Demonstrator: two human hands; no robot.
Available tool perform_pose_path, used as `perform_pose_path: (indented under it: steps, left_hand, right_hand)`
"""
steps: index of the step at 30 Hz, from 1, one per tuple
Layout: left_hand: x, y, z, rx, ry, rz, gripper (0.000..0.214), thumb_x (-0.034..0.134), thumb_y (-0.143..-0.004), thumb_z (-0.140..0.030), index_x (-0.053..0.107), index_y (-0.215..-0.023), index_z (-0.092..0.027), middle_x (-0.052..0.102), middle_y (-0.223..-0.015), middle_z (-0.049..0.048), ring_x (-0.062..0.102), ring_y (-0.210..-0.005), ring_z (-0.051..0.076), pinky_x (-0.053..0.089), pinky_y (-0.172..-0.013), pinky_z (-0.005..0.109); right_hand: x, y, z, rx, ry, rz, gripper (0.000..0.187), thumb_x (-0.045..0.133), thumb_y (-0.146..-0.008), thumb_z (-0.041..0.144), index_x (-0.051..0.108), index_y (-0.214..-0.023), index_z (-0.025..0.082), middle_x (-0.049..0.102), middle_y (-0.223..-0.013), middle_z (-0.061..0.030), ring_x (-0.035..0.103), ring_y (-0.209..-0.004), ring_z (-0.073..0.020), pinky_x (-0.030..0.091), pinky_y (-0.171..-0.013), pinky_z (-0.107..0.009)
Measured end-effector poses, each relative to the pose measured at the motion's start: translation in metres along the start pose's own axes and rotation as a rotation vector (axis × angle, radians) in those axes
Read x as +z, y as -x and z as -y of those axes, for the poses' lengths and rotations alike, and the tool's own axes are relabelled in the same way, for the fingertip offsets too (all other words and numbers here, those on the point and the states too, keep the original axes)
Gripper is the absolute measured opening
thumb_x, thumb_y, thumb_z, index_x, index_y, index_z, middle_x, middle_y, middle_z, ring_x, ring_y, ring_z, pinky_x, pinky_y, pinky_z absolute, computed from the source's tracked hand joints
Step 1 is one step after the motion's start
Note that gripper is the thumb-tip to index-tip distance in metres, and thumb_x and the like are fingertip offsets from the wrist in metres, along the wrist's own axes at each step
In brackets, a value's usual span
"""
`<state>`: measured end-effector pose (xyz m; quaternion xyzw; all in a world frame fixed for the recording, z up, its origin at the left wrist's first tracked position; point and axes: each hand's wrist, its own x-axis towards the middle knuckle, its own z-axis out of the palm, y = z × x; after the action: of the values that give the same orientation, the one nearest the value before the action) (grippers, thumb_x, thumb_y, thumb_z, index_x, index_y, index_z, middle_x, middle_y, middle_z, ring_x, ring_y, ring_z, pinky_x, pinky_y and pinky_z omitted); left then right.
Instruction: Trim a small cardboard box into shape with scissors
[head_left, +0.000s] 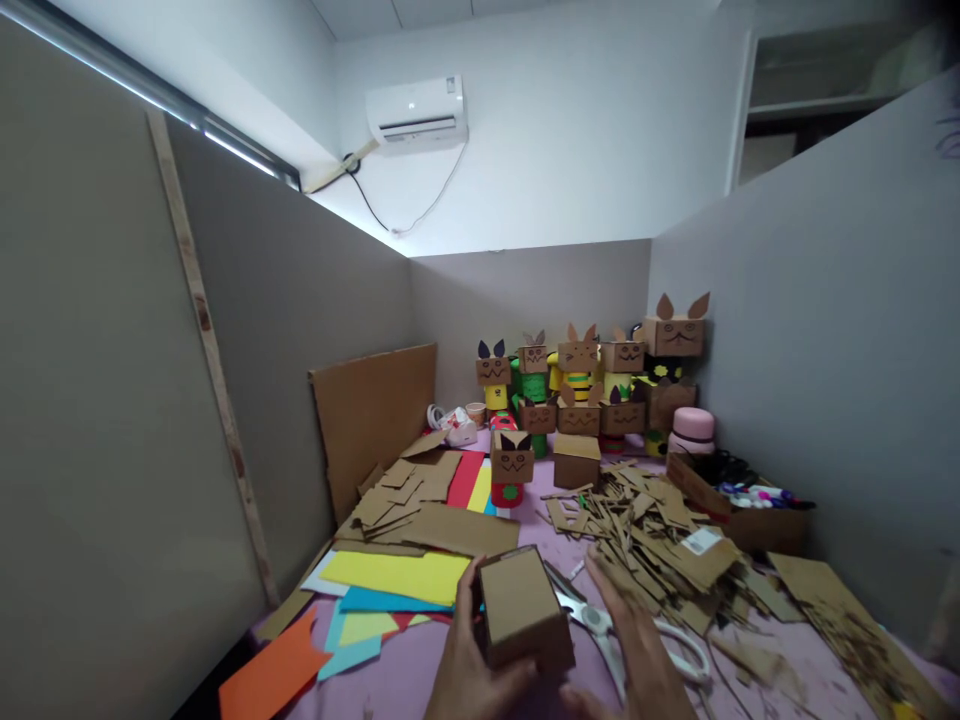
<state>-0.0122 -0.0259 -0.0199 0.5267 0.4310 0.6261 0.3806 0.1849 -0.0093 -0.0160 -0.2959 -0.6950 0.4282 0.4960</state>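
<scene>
A small closed cardboard box (521,600) is held low in the middle of the view by my left hand (471,650), whose fingers grip its left side and thumb lies along its front. My right hand (634,640) is off to the right of the box with fingers stretched out, apart from it. Partly beneath that hand lies a pair of scissors (596,618) with white handles. Left of the box are sheets of coloured paper: yellow (397,575), blue (394,600) and orange (274,665).
Cardboard scraps (652,530) are heaped on the right, beside a cardboard tray of pens (765,525). Several cardboard animal figures (579,355) stand at the back, with one figure (512,462) and another plain box (576,462) nearer. A large cardboard sheet (382,420) leans against the left partition.
</scene>
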Motion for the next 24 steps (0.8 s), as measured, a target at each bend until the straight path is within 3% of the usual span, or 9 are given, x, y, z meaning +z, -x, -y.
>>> perform_pose_path:
  steps: [2, 5, 8, 14, 19, 24]
  left_hand:
    - [0.002, 0.001, -0.001, -0.06, 0.113, 0.067, 0.107, 0.081, -0.047, -0.051, 0.023, -0.132, -0.025, 0.052, -0.13, 0.0159, 0.053, -0.114, 0.035, 0.042, -0.093, 0.045]
    - [0.005, 0.003, -0.003, -0.14, 0.235, 0.203, 0.107, 0.083, -0.046, -0.049, 0.024, -0.133, -0.026, 0.055, -0.127, 0.0161, 0.053, -0.114, 0.037, 0.044, -0.091, 0.048]
    - [0.008, 0.005, -0.003, -0.175, 0.242, 0.245, 0.11, 0.084, -0.045, -0.046, 0.023, -0.134, -0.027, 0.056, -0.126, 0.0161, 0.054, -0.114, 0.037, 0.043, -0.093, 0.049]
    - [0.007, 0.004, 0.002, -0.12, 0.18, 0.194, 0.114, 0.08, -0.046, -0.058, 0.021, -0.138, -0.025, 0.043, -0.138, 0.0167, 0.048, -0.121, 0.033, 0.04, -0.097, 0.041]
    - [0.003, 0.002, -0.001, -0.097, 0.112, 0.197, 0.105, 0.082, -0.045, -0.054, 0.032, -0.133, -0.025, 0.049, -0.133, 0.015, 0.05, -0.118, 0.034, 0.042, -0.096, 0.042]
    - [-0.004, 0.004, 0.009, -0.029, 0.061, 0.217, 0.102, 0.08, -0.052, -0.052, 0.027, -0.135, -0.029, 0.039, -0.142, 0.0154, 0.04, -0.128, 0.035, 0.041, -0.099, 0.045]
  right_hand:
    - [0.002, -0.009, -0.008, 0.078, 0.005, -0.028, 0.091, 0.08, -0.059, 0.053, 0.04, -0.138, 0.029, 0.037, -0.146, -0.0074, 0.019, -0.138, -0.0373, 0.021, -0.111, -0.049]
    - [0.01, -0.014, -0.012, 0.169, -0.206, 0.101, 0.107, 0.075, -0.054, 0.066, 0.033, -0.141, 0.022, 0.04, -0.143, -0.0144, 0.03, -0.134, -0.0373, 0.024, -0.109, -0.049]
    - [0.017, -0.014, -0.006, 0.154, -0.417, 0.175, 0.1, 0.079, -0.054, 0.06, 0.039, -0.137, 0.021, 0.052, -0.133, -0.0147, 0.045, -0.124, -0.0351, 0.036, -0.102, -0.043]
    - [0.019, -0.011, -0.004, 0.12, -0.324, 0.023, 0.1, 0.084, -0.051, 0.052, 0.04, -0.136, 0.024, 0.048, -0.138, -0.0114, 0.039, -0.129, -0.0332, 0.03, -0.107, -0.041]
    - [0.018, -0.01, -0.01, 0.142, -0.367, 0.08, 0.105, 0.084, -0.051, 0.053, 0.035, -0.138, 0.023, 0.043, -0.141, -0.0124, 0.034, -0.132, -0.0328, 0.03, -0.106, -0.042]
    - [0.019, -0.011, -0.009, 0.195, -0.5, 0.045, 0.09, 0.083, -0.056, 0.05, 0.043, -0.131, 0.02, 0.053, -0.132, -0.0149, 0.046, -0.123, -0.0335, 0.037, -0.101, -0.044]
